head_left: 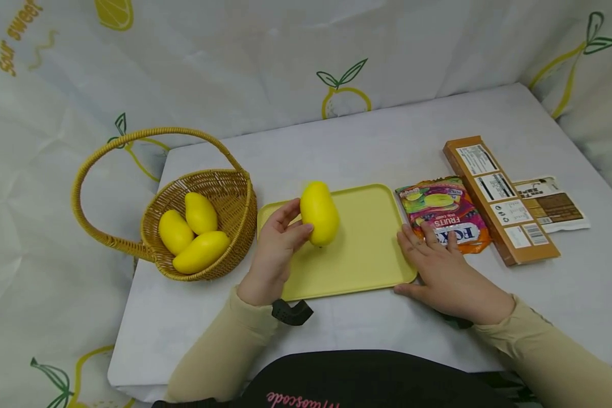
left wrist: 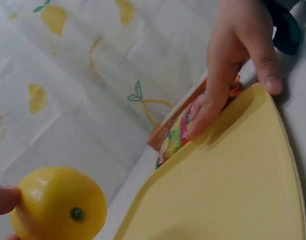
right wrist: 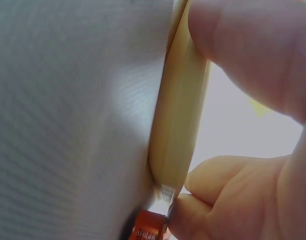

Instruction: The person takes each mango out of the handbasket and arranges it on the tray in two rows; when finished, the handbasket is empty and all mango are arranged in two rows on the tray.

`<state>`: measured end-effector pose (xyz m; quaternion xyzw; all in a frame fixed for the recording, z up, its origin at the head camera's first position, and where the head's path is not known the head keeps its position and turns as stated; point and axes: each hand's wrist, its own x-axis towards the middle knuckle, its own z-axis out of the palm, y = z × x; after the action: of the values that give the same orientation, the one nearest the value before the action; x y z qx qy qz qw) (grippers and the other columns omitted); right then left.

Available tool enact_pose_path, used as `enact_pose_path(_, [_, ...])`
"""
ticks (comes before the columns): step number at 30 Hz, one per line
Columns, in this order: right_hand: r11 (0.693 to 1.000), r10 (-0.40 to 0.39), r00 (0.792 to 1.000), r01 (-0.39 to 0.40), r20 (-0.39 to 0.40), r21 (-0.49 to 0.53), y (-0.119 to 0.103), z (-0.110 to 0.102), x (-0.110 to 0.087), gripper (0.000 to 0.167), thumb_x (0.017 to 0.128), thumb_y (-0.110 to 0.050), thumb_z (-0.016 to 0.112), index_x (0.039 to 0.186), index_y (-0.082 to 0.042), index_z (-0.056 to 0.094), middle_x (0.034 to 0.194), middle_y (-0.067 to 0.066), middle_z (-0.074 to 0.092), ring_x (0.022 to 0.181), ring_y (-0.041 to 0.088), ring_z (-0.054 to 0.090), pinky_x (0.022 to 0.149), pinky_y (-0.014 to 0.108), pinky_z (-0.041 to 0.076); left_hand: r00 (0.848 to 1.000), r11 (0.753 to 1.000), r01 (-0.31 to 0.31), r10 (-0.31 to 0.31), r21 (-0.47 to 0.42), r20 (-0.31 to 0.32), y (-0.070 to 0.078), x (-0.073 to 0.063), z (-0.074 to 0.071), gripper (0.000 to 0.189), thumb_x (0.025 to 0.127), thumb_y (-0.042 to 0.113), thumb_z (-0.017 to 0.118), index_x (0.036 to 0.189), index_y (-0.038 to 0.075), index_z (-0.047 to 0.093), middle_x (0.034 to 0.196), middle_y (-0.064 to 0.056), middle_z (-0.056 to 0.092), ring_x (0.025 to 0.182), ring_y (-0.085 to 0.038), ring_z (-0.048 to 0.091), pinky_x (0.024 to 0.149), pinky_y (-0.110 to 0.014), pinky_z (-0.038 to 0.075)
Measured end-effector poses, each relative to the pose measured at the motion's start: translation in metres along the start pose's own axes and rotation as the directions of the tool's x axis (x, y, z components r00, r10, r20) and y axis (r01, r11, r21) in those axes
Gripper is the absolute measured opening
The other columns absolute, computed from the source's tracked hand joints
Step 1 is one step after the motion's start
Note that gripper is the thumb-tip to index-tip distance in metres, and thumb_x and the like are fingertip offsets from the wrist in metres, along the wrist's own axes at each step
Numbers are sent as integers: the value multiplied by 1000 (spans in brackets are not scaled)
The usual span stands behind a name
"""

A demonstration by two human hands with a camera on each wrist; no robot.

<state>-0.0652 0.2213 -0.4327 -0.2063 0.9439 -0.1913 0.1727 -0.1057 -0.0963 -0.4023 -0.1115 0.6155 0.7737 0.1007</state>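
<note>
We saw the left hand (head_left: 275,249) pinching one yellow mango (head_left: 320,214) between its thumb and fingers, over the left part of the yellow tray (head_left: 359,249). The right hand (head_left: 446,277) was spread wide, with the thumb at the tray's near right corner and fingers reaching over the Fox's Fruits candy bag (head_left: 433,207); we could not tell how firmly it pressed. On the worktop (head_left: 336,150), to the left, stood a wicker basket (head_left: 243,241) with three other mangoes (head_left: 202,252) inside. Right of the candy bag lay a brown carton (head_left: 500,198), partly over a flat packet (head_left: 563,207).
</note>
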Motion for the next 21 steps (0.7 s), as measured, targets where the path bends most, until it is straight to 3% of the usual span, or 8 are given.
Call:
enact_pose_path(12, [1000, 6, 1000, -6, 5, 6, 2, 0, 0, 108, 98, -55, 80, 172, 4, 27, 180, 26, 19, 168, 55, -4, 119, 89, -7, 994, 993, 102, -105, 67, 37, -32, 28, 41, 68, 99, -2, 77, 162, 8, 52, 163, -8, 56, 142, -28, 62, 109, -38, 58])
enact_pose_path(21, [1000, 17, 1000, -17, 7, 25, 1, 0, 1, 109, 98, -55, 80, 173, 3, 26, 181, 26, 19, 168, 54, -5, 120, 88, -8, 991, 988, 113, -120, 105, 57, -41, 41, 66, 69, 98, 1, 80, 161, 7, 53, 160, -7, 59, 137, -26, 65, 108, -40, 60])
